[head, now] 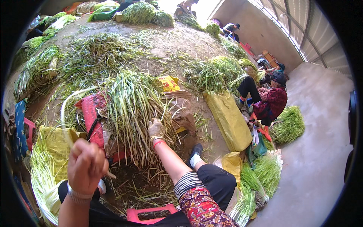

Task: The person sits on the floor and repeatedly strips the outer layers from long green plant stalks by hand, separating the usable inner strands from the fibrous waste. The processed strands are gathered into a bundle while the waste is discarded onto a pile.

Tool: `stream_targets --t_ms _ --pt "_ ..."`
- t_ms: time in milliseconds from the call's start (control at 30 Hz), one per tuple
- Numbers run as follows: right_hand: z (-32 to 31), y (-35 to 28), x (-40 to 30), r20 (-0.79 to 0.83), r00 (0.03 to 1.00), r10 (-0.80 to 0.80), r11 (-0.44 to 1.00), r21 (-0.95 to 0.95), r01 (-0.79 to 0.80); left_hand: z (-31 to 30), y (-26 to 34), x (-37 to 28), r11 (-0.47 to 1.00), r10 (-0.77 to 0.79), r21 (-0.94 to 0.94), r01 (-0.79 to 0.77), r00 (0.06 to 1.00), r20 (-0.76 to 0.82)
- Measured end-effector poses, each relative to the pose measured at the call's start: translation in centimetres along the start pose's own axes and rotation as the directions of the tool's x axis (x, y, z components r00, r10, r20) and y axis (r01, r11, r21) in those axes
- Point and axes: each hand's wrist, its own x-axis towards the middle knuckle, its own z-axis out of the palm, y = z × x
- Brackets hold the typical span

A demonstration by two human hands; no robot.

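Observation:
A large heap of long green stalks with pale brown ends lies before me, over red and brown sacks. My right hand, in a light glove with a red band at the wrist, is on the stalk ends at the heap's right side; its fingers are partly hidden among them. My left hand, bare and blurred, is raised at the lower left with its fingers curled round a pale stalk that arcs upward. Below it, cleaned pale stalks lie on a yellow woven sack.
A pink plastic stool stands between my legs. A long yellow sack lies to the right, near a seated person in a checked shirt. Green bundles lie lower right. More people and heaps are farther back.

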Motion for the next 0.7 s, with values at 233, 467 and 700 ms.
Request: stream_targets --t_ms 233,467,700 --pt "-0.6 0.4 0.4 0.176 0.984 0.037 0.966 0.246 -0.080 4.2 1.9 1.5 0.908 0.211 -0.302 0.290 0.306 0.928" --pt "-9.1 -5.0 -10.0 0.079 0.991 -0.107 0.775 0.630 0.033 7.2 1.3 0.5 0.881 0.197 -0.279 0.383 0.240 0.951" --pt "-18.6 -12.0 -13.9 -0.111 0.977 -0.182 0.464 0.867 0.184 10.7 1.3 -2.5 0.872 0.176 -0.242 0.426 0.189 0.966"
